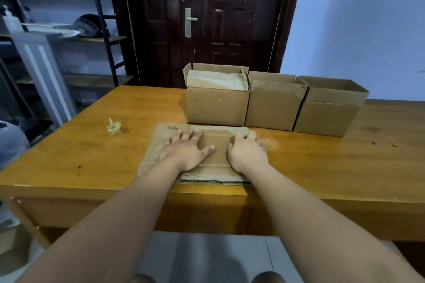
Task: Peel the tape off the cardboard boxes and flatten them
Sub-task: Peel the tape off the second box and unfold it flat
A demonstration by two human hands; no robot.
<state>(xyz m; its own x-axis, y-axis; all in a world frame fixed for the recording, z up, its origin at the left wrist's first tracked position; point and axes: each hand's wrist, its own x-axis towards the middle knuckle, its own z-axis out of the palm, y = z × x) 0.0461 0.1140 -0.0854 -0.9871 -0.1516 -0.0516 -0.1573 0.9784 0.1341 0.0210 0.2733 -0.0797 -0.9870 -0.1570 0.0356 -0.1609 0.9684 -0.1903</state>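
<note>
- Left hand (188,153), lower centre, lies flat with fingers spread, pressing the flattened box (218,143).
- Right hand (247,153) presses beside it, fingers bent.
- Upright boxes (273,110) stand behind on the bench (80,145).

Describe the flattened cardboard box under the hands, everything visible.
The flattened cardboard box is plain brown corrugated board. It lies flat in layers at the near edge of the wooden table, with its fluting exposed there. Small dark print marks its far-left corner. The left hand presses it with spread fingers; the right hand rests on it, fingers bent.
</note>
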